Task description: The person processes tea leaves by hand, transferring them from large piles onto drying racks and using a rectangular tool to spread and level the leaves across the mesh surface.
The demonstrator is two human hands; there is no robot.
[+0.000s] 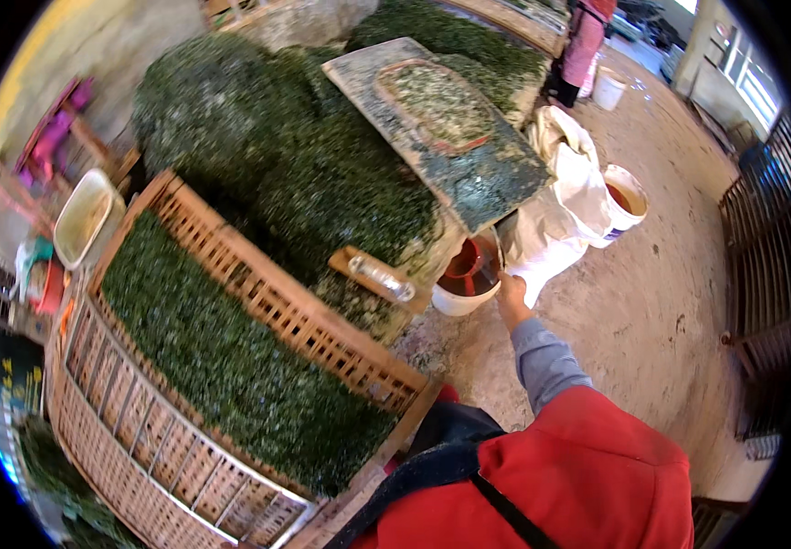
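Observation:
My right hand (511, 300) reaches out at the right edge of a white bucket (458, 304), its fingers curled closed. A thin, pale strip rises beside the fingers, but what they hold is too small to make out. Inside the bucket sits a red dipper or funnel-like vessel (466, 263) over dark contents. Left of it, a wooden block with a shiny metal piece (379, 277) lies on the edge of a heap of dark green shredded plant matter (322, 174). My left hand is out of the picture.
A slatted wooden crate (286, 325) full of green shreds stands front left. One board (496, 192) bearing a pale granular pile rests on the heap. White sacks (560, 210) and another bucket (629, 197) stand right. Beyond is a person (583, 46); racks (761, 265) line the right.

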